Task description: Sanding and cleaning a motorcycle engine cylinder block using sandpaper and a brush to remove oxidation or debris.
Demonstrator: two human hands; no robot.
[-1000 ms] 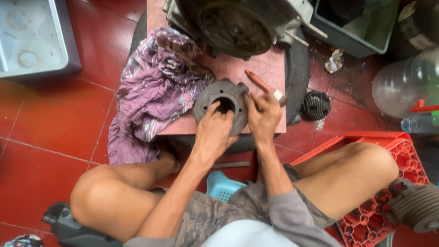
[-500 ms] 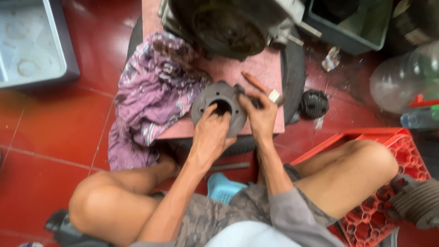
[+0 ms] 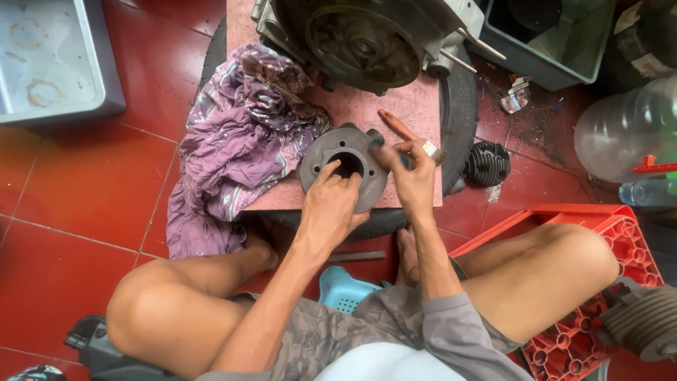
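A round grey engine cylinder (image 3: 322, 153) lies flat on a pink board (image 3: 395, 106), its bore facing up. My left hand (image 3: 331, 204) rests on its near side, with the fingertips at the rim of the bore. My right hand (image 3: 414, 180) is at the cylinder's right edge. Its fingers pinch a small brush (image 3: 403, 131) with a reddish-brown handle and a metal ferrule, the handle pointing up and to the left. Whether the bristles touch the cylinder is hidden by the fingers.
A large engine block (image 3: 360, 42) sits at the board's far end, a purple cloth (image 3: 240, 141) hangs off its left. The board lies on a tyre (image 3: 462, 106). Around it: grey tray (image 3: 49, 63), dark bin (image 3: 557, 42), finned black part (image 3: 486, 164), clear jug (image 3: 627, 127), red crate (image 3: 599, 219).
The view has shifted slightly. Both hands stay at the cylinder; the right hand's fingers have curled in a little around the brush.
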